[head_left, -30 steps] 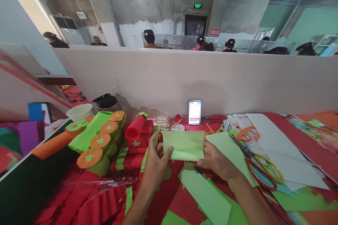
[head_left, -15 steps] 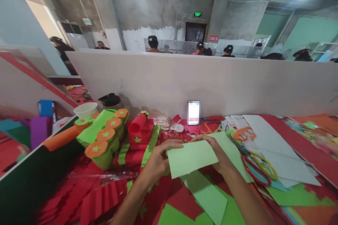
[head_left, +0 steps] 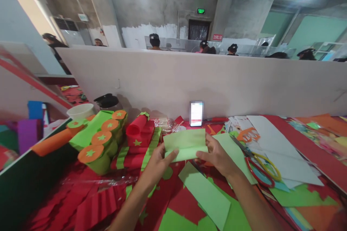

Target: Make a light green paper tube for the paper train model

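Both hands hold a light green sheet of paper (head_left: pixel 185 140) up in front of me, with a crease running across it and its lower strip bent toward me. My left hand (head_left: pixel 162 157) grips the left end, thumb pressed on the lower strip. At the right end my right hand (head_left: pixel 215 155) is closed the same way, its thumb on the front. Most of the fingers are hidden behind the paper. Below it, another light green strip (head_left: pixel 205 193) lies on red and bright green paper. Scissors (head_left: pixel 258 164) with red and yellow handles rest to the right.
On the left stands a green and orange paper model (head_left: pixel 92 130), beside a red paper model (head_left: pixel 139 133) with stars. A phone (head_left: pixel 196 113) leans against the pale partition (head_left: pixel 168 83). White sheets (head_left: pixel 284 148) and paper scraps lie right; several people sit beyond the partition.
The green sheet has been tilted up and bent along a crosswise crease. Both thumbs have come round to its front, and the hands have drawn slightly closer together.
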`<move>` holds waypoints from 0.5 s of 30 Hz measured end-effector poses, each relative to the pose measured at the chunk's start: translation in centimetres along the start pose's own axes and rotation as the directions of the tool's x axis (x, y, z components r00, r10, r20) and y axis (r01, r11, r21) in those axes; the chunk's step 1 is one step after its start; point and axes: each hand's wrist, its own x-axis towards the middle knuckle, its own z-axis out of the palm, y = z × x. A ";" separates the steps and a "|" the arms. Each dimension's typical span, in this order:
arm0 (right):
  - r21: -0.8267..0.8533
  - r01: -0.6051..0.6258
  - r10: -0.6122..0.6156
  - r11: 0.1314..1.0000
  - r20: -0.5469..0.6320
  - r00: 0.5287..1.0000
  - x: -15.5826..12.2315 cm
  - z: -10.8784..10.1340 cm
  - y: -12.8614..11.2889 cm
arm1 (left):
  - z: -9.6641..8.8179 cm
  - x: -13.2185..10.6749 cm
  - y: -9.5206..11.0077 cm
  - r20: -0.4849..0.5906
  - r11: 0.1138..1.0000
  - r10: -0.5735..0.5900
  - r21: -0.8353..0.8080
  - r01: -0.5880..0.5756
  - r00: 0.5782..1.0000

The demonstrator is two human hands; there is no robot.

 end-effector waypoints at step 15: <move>-0.031 -0.047 0.034 0.998 -0.335 0.942 0.6 0.0 1.3 | 0.4 -0.5 1.1 0.135 0.993 0.114 0.013 -0.116 0.984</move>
